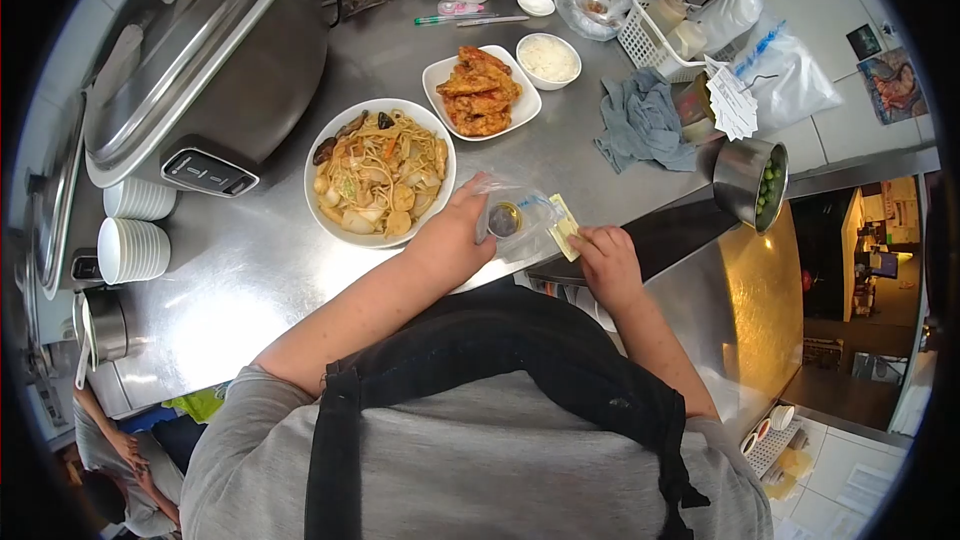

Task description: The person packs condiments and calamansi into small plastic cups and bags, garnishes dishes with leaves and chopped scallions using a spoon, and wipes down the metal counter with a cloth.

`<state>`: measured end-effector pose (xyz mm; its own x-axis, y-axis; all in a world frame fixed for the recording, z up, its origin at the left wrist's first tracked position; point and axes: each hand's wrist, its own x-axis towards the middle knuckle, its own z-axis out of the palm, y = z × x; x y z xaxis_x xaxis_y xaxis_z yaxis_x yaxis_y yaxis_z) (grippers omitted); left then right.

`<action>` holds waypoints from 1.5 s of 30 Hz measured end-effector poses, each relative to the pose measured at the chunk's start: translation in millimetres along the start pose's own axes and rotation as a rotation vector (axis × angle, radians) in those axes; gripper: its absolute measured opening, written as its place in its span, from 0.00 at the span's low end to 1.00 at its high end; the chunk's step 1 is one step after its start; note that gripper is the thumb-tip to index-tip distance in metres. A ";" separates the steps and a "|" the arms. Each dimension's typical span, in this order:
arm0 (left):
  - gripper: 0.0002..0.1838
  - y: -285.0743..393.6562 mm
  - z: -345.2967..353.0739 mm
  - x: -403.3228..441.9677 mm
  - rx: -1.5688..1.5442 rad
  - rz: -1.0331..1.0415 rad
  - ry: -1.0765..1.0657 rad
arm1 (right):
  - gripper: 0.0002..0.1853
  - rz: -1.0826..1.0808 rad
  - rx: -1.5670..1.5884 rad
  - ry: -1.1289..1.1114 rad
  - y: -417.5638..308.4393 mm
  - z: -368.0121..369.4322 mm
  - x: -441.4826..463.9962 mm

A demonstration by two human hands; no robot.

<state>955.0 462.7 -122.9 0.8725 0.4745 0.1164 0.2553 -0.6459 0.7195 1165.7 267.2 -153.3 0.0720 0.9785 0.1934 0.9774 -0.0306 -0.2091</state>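
Note:
My left hand grips a clear plastic bag at the counter's front edge, fingers partly hidden by the film. Inside the bag sits a small round container with dark contents. My right hand pinches a small pale yellow packet or slip at the bag's right side. Beyond my left hand stands a white bowl of noodles with vegetables. Behind it are a square white dish of fried pieces and a small bowl of white rice.
A large cooker fills the left, beside stacked white cups. At the right are a grey cloth, a metal pot with green contents, and a white basket. Another person's hands show at lower left.

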 end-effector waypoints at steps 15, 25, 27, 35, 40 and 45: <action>0.32 0.0 0.9 19.0 -0.035 -0.034 -0.019 | 0.09 -0.011 0.062 0.168 -57.3 -42.1 85.0; 0.41 11.2 -13.3 31.9 -0.116 -0.112 -0.113 | 0.05 -0.125 -0.089 0.058 -48.7 -47.8 120.4; 0.40 9.9 -14.7 32.3 -0.126 -0.126 -0.124 | 0.05 -0.156 -0.135 0.054 -49.0 -49.6 124.6; 0.30 13.4 -21.8 29.5 0.065 -0.066 0.080 | 0.04 -0.103 -0.194 0.006 -41.0 -68.4 115.3; 0.32 18.2 -21.4 35.6 0.049 -0.026 0.083 | 0.05 -0.126 -0.159 0.084 -43.2 -62.2 120.5; 0.31 14.0 -18.9 38.6 -0.089 0.048 0.077 | 0.05 -0.125 -0.139 0.113 -45.0 -44.6 135.3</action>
<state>984.4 483.3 -95.4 0.8473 0.4910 0.2023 0.1729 -0.6152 0.7692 1140.3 391.9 -75.0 -0.0377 0.9475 0.3175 0.9975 0.0545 -0.0442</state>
